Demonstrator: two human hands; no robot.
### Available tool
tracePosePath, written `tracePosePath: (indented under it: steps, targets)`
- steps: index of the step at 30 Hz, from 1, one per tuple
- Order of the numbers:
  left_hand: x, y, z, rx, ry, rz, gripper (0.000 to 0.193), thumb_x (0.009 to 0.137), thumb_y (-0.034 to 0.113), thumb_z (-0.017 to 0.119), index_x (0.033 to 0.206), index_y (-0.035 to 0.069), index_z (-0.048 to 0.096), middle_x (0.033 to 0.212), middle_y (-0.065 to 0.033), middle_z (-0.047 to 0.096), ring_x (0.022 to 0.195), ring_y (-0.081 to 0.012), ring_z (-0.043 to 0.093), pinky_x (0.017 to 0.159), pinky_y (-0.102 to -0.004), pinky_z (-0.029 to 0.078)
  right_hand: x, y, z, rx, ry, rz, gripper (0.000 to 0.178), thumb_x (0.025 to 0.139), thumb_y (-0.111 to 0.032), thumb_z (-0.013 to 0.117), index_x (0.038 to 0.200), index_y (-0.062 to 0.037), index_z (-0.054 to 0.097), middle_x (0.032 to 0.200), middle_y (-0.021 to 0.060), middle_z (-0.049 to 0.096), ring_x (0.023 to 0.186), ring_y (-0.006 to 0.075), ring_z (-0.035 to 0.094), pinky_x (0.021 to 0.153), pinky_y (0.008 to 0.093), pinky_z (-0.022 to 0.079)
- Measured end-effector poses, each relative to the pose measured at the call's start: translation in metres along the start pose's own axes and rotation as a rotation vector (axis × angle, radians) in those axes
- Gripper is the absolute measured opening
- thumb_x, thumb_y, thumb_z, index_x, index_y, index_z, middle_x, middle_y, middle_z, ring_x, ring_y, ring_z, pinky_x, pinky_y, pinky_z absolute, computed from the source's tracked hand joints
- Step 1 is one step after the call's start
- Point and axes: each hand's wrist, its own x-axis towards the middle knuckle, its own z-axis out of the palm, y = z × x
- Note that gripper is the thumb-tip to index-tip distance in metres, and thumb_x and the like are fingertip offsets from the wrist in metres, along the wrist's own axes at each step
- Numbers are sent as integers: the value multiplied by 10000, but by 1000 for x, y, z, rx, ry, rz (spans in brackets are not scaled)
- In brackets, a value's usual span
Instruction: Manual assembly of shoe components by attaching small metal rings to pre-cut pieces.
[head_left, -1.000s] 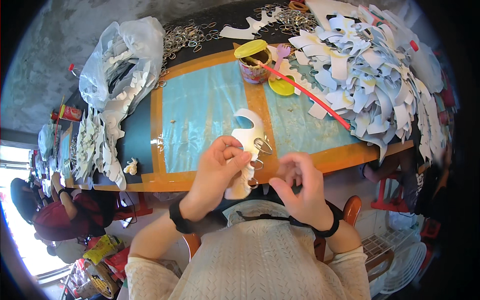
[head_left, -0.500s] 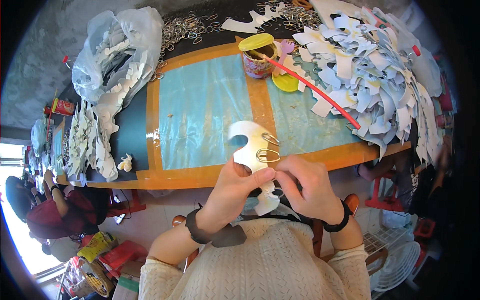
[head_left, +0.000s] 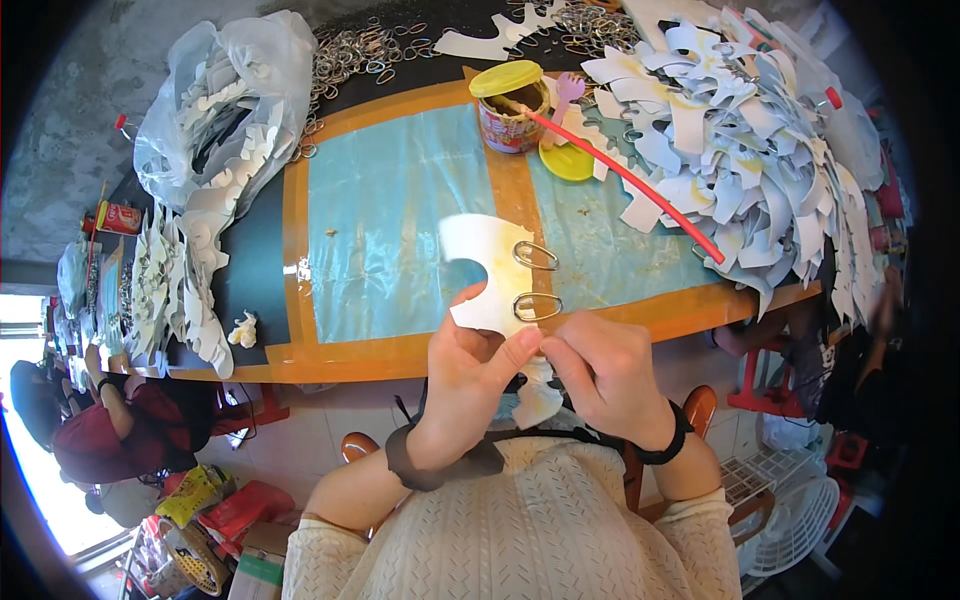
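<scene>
A white cut-out piece [head_left: 488, 240] with a curved notch and a yellowish stain hangs over the near table edge. My left hand [head_left: 465, 375] grips its middle, thumb across the front. Two oval metal rings [head_left: 537, 306] sit on its right edge, one above the other. My right hand [head_left: 612, 370] pinches the same edge just below the lower ring; its fingertips hide what lies between them. The piece's lower end [head_left: 538, 400] shows under my hands.
Blue sheeting [head_left: 395, 220] bordered by brown tape covers the table. An open tub [head_left: 508, 125] holds brownish paste and a red-handled stick [head_left: 640, 185]. White pieces [head_left: 720, 150] pile up at right; more fill a plastic bag [head_left: 285, 100] at left. Loose rings [head_left: 365, 55] lie behind.
The white piece has moved slightly up and left and turned flatter toward me, with both rings standing out to the right. My right fingers remain pinched at its edge.
</scene>
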Motion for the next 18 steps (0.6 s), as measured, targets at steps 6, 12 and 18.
tracePosePath:
  steps: [6,12,18]
  targets:
    - [5,1,1,-121,-46,-126,385,862,29,638,1202,-11,463,1097,-71,590,960,-115,565,846,-277,465,-11,4,11,129,125,31,168,826,-26,624,680,-12,543,577,96,468,460,258,451,432,317,339]
    - [12,2,-6,-198,-136,-311,357,876,56,623,1191,-4,467,1083,-70,597,950,-119,574,845,-268,458,-16,7,15,326,172,234,188,870,-39,578,695,13,534,567,93,456,457,176,428,448,297,325]
    - [7,12,-4,-151,-164,-304,468,880,67,621,1278,-9,387,1157,-85,558,1015,-138,568,884,-287,461,-9,6,2,421,84,317,182,886,-53,559,721,21,541,566,95,443,476,165,404,460,296,329]
